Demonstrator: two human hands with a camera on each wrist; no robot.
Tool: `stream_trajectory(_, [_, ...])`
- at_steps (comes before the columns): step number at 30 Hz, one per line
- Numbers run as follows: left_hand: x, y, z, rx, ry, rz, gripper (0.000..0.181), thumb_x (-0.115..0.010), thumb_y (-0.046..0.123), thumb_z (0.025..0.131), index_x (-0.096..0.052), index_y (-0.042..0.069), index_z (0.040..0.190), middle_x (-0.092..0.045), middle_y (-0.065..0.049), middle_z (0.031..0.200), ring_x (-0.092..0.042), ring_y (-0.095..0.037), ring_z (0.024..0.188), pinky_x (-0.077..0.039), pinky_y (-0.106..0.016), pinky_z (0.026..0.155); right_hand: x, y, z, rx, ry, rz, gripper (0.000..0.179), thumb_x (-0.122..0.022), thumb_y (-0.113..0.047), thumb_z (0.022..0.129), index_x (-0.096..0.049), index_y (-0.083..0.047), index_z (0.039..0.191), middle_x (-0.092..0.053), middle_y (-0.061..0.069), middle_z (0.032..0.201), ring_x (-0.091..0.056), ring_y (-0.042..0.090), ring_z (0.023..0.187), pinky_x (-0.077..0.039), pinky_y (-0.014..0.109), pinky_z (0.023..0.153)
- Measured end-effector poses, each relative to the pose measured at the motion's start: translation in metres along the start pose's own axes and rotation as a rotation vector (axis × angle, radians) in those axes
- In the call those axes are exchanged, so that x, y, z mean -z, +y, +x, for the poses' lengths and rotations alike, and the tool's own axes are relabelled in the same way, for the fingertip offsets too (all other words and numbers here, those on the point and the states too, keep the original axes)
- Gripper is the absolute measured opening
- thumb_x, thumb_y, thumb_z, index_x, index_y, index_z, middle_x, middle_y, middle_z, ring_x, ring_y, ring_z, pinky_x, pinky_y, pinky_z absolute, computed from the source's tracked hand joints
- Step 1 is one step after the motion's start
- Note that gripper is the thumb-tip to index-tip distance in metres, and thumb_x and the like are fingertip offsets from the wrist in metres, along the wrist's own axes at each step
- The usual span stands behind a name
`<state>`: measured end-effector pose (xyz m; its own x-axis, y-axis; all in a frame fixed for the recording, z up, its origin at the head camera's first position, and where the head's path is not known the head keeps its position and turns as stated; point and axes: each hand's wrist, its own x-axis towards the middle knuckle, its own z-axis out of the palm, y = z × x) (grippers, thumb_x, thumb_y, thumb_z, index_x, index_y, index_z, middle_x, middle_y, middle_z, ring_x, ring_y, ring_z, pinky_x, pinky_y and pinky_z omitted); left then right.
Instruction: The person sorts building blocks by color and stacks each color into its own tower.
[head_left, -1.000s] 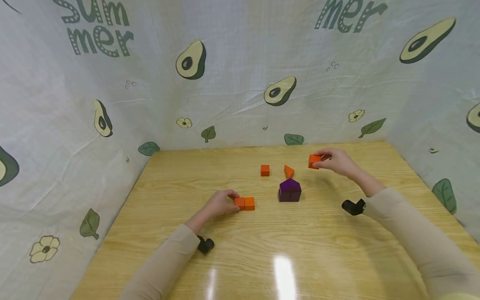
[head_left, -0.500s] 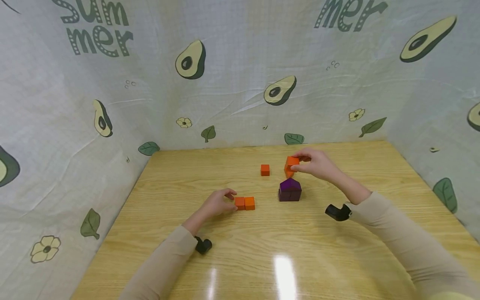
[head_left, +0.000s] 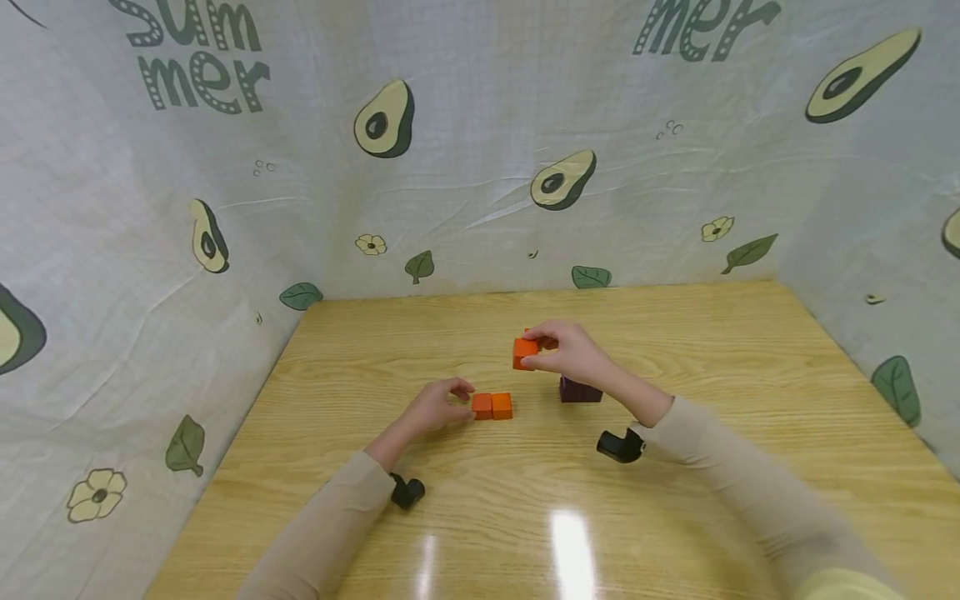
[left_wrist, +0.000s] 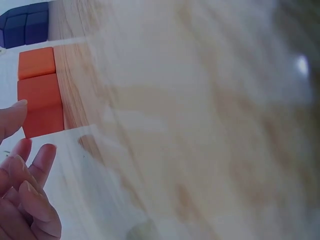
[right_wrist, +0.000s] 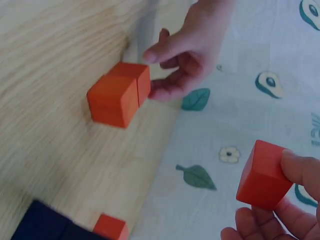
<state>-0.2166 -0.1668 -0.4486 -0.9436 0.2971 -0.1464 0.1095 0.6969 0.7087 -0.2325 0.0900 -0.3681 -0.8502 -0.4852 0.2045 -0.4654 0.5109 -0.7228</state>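
Note:
My right hand (head_left: 573, 357) pinches an orange cube (head_left: 524, 354) between thumb and fingers, above the table; the right wrist view shows it close up. On the table two more orange cubes stand side by side, a redder one (head_left: 482, 406) on the left and a lighter one (head_left: 502, 406) on the right. Beside the redder cube rests my left hand (head_left: 437, 406), its thumb tip right at the cube and its other fingers spread loosely. Under the right hand, a dark purple block shape (head_left: 581, 392) is partly covered.
Another small orange cube (right_wrist: 111, 227) sits on the wooden table (head_left: 360, 342), mostly hidden behind the held cube in the head view. A pale cloth (head_left: 465, 167) printed with avocados encloses the table's back and sides.
My right hand has carried its orange cube leftward, past the orange wedge, which it now hides. The left hand's fingers have loosened slightly beside the two cubes, which stay in place.

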Motion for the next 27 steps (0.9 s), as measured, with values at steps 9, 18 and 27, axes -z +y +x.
stream_trajectory(9, [-0.001, 0.001, 0.001, -0.018, 0.01, 0.016, 0.03, -0.072, 0.016, 0.078, -0.063, 0.01, 0.106, -0.063, -0.002, 0.097, -0.056, -0.019, 0.095, -0.044, -0.038, 0.084, -0.045, -0.002, 0.008, 0.024, -0.011, -0.063, 0.037, -0.071, -0.018, 0.079, -0.063, 0.0, 0.11, -0.062, 0.011, 0.101, -0.056, 0.028, 0.093, -0.046, 0.04, 0.082])
stream_trajectory(18, [-0.002, 0.0, -0.001, -0.014, 0.004, 0.02, 0.032, -0.072, 0.018, 0.078, -0.063, 0.009, 0.108, -0.064, -0.002, 0.096, -0.057, -0.018, 0.093, -0.046, -0.037, 0.082, -0.075, 0.002, 0.013, -0.018, -0.036, -0.018, 0.035, -0.071, -0.017, 0.079, -0.064, 0.0, 0.109, -0.062, 0.011, 0.1, -0.056, 0.025, 0.092, -0.047, 0.037, 0.082])
stream_trajectory(27, [-0.002, -0.001, -0.001, -0.03, -0.001, 0.029, 0.032, -0.071, 0.019, 0.079, -0.062, 0.008, 0.108, -0.063, -0.003, 0.096, -0.056, -0.018, 0.091, -0.046, -0.034, 0.078, -0.09, 0.007, 0.015, -0.047, -0.033, -0.016, 0.033, -0.072, -0.015, 0.079, -0.065, -0.001, 0.108, -0.063, 0.009, 0.1, -0.058, 0.023, 0.095, -0.047, 0.037, 0.085])
